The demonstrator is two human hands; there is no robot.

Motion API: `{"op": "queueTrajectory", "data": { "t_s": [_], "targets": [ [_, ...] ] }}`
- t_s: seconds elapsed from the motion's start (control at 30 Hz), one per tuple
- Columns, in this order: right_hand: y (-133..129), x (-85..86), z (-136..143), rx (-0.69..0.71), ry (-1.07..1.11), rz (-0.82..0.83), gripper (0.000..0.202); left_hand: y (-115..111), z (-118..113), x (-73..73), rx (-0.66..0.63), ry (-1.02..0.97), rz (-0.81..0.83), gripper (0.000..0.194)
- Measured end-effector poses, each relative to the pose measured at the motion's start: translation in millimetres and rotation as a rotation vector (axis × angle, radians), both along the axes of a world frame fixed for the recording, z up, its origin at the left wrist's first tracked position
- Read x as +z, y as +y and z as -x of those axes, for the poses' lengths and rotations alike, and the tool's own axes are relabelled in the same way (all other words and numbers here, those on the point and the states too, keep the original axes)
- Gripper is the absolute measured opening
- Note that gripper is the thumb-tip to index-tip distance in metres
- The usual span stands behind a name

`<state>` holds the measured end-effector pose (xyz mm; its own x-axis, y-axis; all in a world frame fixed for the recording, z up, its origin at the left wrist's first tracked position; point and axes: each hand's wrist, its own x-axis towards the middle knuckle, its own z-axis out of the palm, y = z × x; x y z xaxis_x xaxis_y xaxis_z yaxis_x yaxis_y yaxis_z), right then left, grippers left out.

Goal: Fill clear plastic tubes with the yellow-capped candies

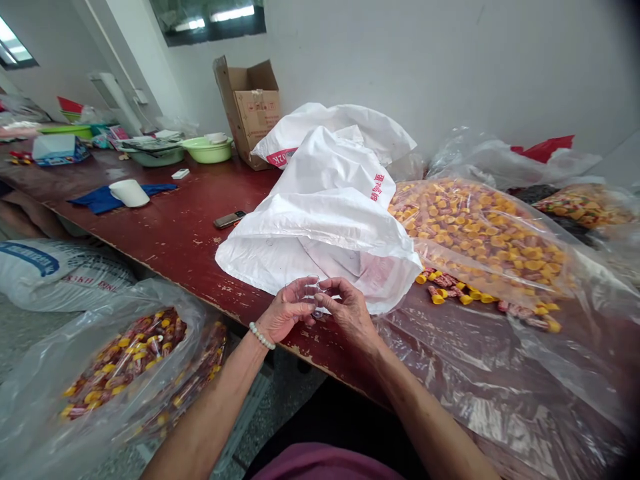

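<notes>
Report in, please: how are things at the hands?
Left hand and right hand: together, holding small clear pieces. Nearest possible obstacle: white sack, mouth open, just beyond.

Bulk bags (pixel 37 393) of yellow-capped pieces (pixel 127 363) suggest a workshop

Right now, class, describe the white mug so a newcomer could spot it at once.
On the red table, look left of the cardboard box, toward the near edge, for a blue cloth. The white mug is on it; the smaller, flat white object nearby lies on bare tabletop.
</notes>
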<state>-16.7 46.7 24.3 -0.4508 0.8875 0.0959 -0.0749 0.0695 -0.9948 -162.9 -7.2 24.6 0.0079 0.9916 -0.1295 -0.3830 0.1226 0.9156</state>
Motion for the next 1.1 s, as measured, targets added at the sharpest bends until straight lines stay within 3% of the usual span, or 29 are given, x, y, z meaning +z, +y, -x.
{"op": "queueTrajectory", "data": {
  "t_s": [0.13, 0.27, 0.37, 0.5, 0.53, 0.6, 0.7, 0.87, 0.97, 1.1],
  "targets": [
    [-6, -4.8, -1, -0.074, -0.11, -0.284, 0.019, 5, -13, -6.9, 0.053, 0.234, -0.106, 0.062],
    [-17, 7.0, -23, -0.075, -0.233, -0.497, 0.014, 10, -30, -9.1, 0.212, 0.463, -0.21, 0.051],
    [-9, 19.0, -68, -0.199, -0.271, -0.592, 0.017, 10, -37, -10.9, 0.235, 0.511, -0.125, 0.049],
    [29, 12.9, -155, -0.638, -0.557, -0.688, 0.02, 10, -43, -15.9, 0.193, 0.464, -0.047, 0.051],
    [40, 6.7, -173, -0.662, -0.69, -0.703, 0.022, 10, -46, -16.3, 0.169, 0.454, -0.044, 0.05],
    [58, -8.6, -196, -0.564, -0.907, -0.752, 0.022, 9, -54, -14.9, 0.123, 0.462, -0.047, 0.048],
    [74, -28.9, -200, -0.486, -1.116, -0.729, 0.022, 8, -68, -8.3, 0.08, 0.509, -0.079, 0.043],
    [83, -41.4, -189, -0.644, -1.151, -0.582, 0.021, 5, -81, 3.1, 0.057, 0.559, -0.209, 0.034],
    [77, -34.2, -191, -0.69, -1.104, -0.531, 0.024, 2, -80, 2.9, 0.062, 0.604, -0.221, 0.034],
    [32, -1.7, -179, -0.593, -0.799, -0.584, 0.023, -1, -80, -2.9, 0.022, 0.694, -0.243, 0.034]
  ]
}}
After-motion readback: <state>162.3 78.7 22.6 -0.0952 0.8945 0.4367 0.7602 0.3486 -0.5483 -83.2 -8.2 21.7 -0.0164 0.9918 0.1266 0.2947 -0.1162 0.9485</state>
